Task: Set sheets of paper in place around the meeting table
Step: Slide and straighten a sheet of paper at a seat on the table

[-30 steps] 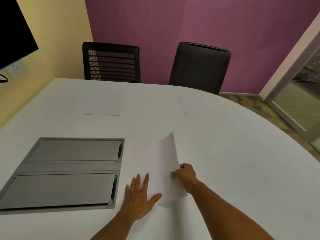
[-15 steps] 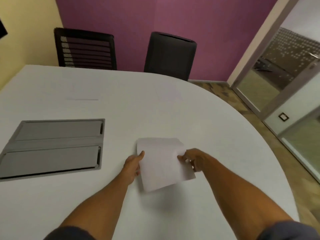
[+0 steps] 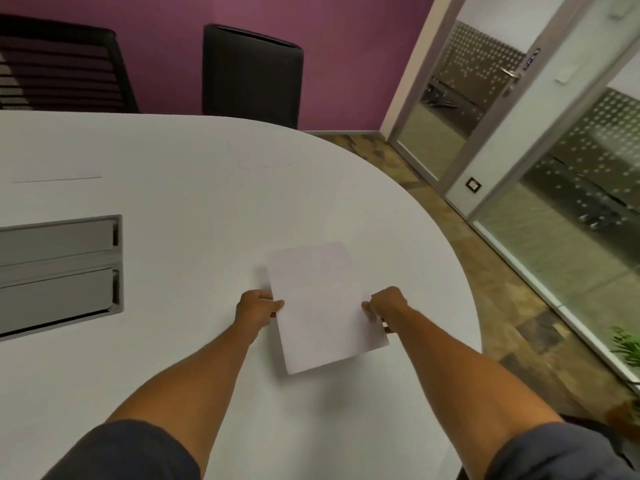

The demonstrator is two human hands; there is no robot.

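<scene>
A white sheet of paper [image 3: 323, 306] is held just above the white meeting table [image 3: 194, 202], near its rounded right end. My left hand [image 3: 258, 308] pinches the sheet's left edge and my right hand [image 3: 384, 306] pinches its right edge. The sheet is flat and turned slightly clockwise, with a shadow under its near edge. Two other sheets lie flat far across the table: one [image 3: 265, 157] in front of the solid black chair, one [image 3: 55, 169] in front of the mesh chair.
A grey cable hatch [image 3: 59, 271] with two lids is set into the table at left. Two black chairs [image 3: 251, 74] [image 3: 62, 64] stand at the far side. Glass partitions and a door [image 3: 519, 116] line the right, with a plant [image 3: 627, 344] at the floor.
The view has swung right. The sheet has been carried to the right toward the table's rounded end and flattened out, and my left hand now grips its left edge instead of resting by it.
</scene>
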